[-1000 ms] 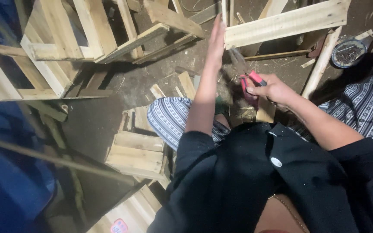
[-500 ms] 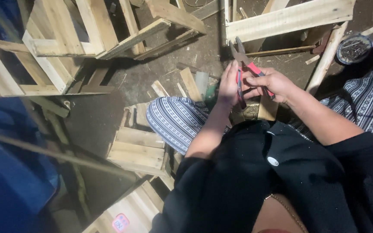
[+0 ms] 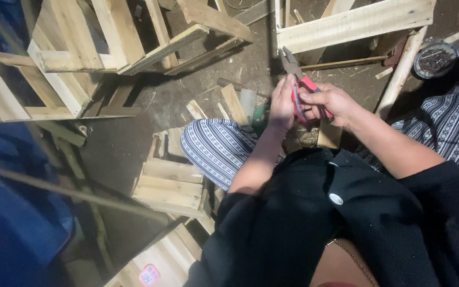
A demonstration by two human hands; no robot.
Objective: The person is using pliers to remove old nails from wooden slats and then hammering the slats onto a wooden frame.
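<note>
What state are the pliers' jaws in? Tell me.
Shut, it seems: the pliers' metal tips meet at a point, red handles gripped by both hands.

Both hands meet out front — left hand (image 3: 282, 103) fingers upright, right hand (image 3: 331, 103) curled shut, forearms converging.

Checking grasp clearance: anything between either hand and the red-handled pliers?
Nothing visible. Both the left hand and the right hand are already on the pliers, closed around the red handles, with the metal nose sticking out above them.
</note>
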